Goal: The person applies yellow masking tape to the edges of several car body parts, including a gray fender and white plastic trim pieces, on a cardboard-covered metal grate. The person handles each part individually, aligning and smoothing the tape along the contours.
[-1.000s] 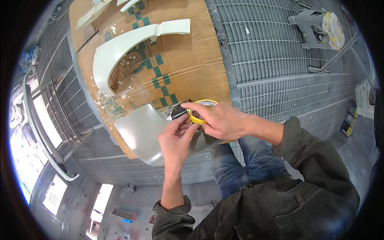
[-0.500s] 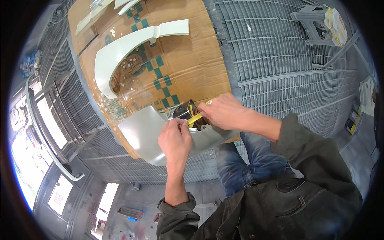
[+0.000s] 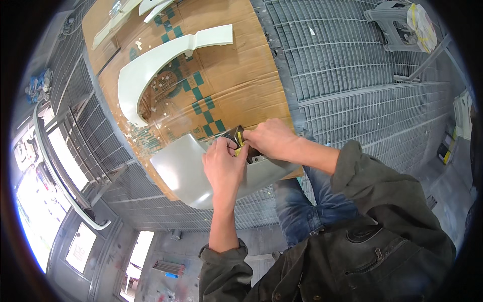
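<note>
A glossy grey curved body panel (image 3: 176,163) lies at the near edge of the cardboard (image 3: 251,95), right in front of me. Set in its upper edge is a dark, shiny part (image 3: 232,134), largely covered by my hands. A short strip of yellow masking tape (image 3: 239,142) runs over this part. My left hand (image 3: 224,163) is closed, its thumb and fingers pinching the tape's near end. From the right, my right hand (image 3: 271,140) is also closed, with its fingertips on the tape's upper end. Whether the tape sticks to the dark part cannot be told.
A white arched trim piece (image 3: 151,65) lies farther back on the cardboard, with more pale strips (image 3: 115,25) at the far left. Metal grating (image 3: 342,60) surrounds the stand. A grey plastic stool (image 3: 395,25) stands far right; a long curved trim (image 3: 55,171) hangs at left.
My hands have drawn closer together, and less yellow tape shows between them. My right hand has shifted left and the left hand slightly up and right, over the dark part.
</note>
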`<control>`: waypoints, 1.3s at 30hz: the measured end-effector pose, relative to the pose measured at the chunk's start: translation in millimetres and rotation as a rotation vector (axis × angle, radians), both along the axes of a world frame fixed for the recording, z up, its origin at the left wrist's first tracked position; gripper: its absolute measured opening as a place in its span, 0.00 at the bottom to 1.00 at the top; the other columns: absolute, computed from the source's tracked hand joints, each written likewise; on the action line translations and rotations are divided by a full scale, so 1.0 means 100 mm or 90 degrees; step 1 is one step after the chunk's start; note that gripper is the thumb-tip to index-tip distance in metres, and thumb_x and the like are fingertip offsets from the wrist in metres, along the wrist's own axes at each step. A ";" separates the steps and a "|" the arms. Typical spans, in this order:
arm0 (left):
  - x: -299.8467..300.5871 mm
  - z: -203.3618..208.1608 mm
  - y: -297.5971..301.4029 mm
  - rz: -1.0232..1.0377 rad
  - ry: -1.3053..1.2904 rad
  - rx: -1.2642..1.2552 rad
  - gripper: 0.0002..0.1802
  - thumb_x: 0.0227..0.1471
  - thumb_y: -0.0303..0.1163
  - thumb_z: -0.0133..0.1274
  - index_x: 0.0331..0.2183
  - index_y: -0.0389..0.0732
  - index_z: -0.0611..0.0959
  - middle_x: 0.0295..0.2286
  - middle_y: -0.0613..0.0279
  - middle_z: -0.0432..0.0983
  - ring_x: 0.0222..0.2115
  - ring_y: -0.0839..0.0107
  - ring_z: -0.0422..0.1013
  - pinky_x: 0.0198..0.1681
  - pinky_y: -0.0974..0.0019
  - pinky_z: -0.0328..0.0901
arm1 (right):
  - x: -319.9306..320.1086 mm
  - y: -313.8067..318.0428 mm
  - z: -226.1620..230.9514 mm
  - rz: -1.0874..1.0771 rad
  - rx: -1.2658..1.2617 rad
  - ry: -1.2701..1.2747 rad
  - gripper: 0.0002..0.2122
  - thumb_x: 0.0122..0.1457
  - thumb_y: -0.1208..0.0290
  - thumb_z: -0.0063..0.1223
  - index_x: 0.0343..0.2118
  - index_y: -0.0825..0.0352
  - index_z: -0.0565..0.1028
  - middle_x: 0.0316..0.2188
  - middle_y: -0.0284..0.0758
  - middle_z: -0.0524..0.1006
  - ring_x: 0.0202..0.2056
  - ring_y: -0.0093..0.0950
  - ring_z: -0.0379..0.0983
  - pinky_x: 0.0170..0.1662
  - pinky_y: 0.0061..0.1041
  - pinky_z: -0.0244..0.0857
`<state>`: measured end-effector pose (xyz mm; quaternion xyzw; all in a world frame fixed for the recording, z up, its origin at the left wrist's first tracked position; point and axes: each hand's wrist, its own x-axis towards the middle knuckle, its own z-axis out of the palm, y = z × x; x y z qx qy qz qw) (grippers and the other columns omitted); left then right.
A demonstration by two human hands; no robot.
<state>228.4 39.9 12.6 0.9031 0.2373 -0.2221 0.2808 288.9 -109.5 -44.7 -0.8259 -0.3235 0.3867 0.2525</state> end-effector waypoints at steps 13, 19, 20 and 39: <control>0.02 -0.19 -0.22 -0.067 -0.038 0.138 0.13 0.43 0.30 0.63 0.23 0.41 0.73 0.25 0.57 0.76 0.30 0.54 0.72 0.37 0.52 0.64 | 0.14 -0.34 0.12 -0.566 0.146 0.072 0.09 0.60 0.68 0.52 0.32 0.66 0.82 0.23 0.42 0.80 0.26 0.40 0.79 0.31 0.35 0.70; 0.03 -0.33 -0.33 -0.061 -0.066 0.207 0.14 0.46 0.31 0.64 0.27 0.41 0.73 0.25 0.58 0.75 0.31 0.55 0.72 0.37 0.54 0.63 | 0.09 -0.56 0.40 -0.542 0.180 0.059 0.09 0.61 0.69 0.51 0.34 0.66 0.81 0.26 0.41 0.81 0.27 0.35 0.77 0.32 0.32 0.69; 0.05 -0.29 -0.34 -0.055 -0.027 0.202 0.13 0.46 0.31 0.64 0.29 0.42 0.74 0.27 0.59 0.76 0.34 0.56 0.73 0.39 0.55 0.63 | 0.06 -0.61 0.46 -0.533 0.161 0.070 0.09 0.62 0.68 0.51 0.35 0.65 0.81 0.29 0.43 0.81 0.31 0.41 0.80 0.34 0.35 0.71; -2.16 -0.55 1.29 0.632 -0.220 -0.129 0.22 0.58 0.37 0.58 0.49 0.30 0.81 0.39 0.49 0.83 0.41 0.65 0.79 0.46 0.64 0.69 | -0.42 -0.02 0.51 0.005 -0.082 0.061 0.22 0.59 0.53 0.56 0.50 0.62 0.68 0.36 0.48 0.81 0.38 0.48 0.79 0.42 0.45 0.69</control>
